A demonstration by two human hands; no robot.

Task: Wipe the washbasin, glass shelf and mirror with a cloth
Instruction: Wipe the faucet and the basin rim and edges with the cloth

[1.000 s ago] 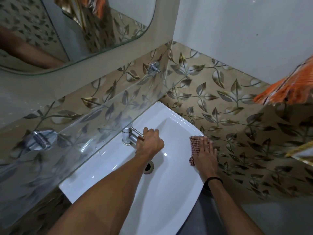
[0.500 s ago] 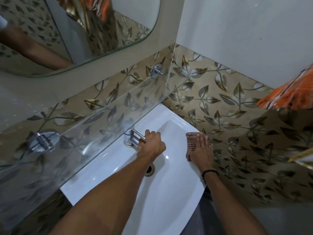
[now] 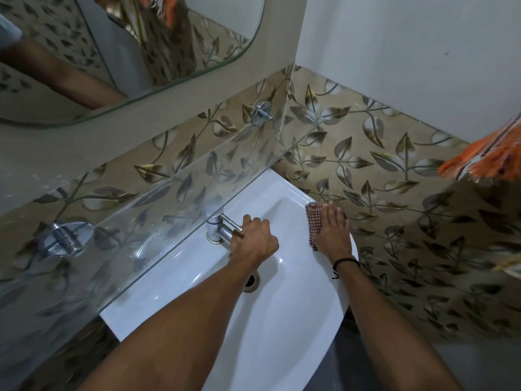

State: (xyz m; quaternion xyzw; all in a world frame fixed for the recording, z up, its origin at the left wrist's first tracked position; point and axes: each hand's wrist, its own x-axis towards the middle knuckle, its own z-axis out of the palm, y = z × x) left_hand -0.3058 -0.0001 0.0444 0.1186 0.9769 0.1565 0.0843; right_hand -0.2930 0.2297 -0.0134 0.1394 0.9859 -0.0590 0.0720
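We're on the washbasin [image 3: 169, 280] stage. Our right hand [image 3: 331, 230] lies flat, fingers straight, pressing the checked cloth [image 3: 314, 221] onto the basin's right rim, centre right of frame, just beside the tiled wall [image 3: 394, 193]. Our left hand [image 3: 255, 241] is curled round the tap [image 3: 222, 228] at frame centre. The bowl looks glossy with a few drops; we can't tell how much is wiped. The glass shelf [image 3: 127, 221], centre left, shows spots. The mirror [image 3: 141, 52], upper left, has no cloth near it. We judge both pending, so roughly the first third.

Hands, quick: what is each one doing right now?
Left hand: grips the tap.
Right hand: open, flat, pressing the cloth on the basin rim.
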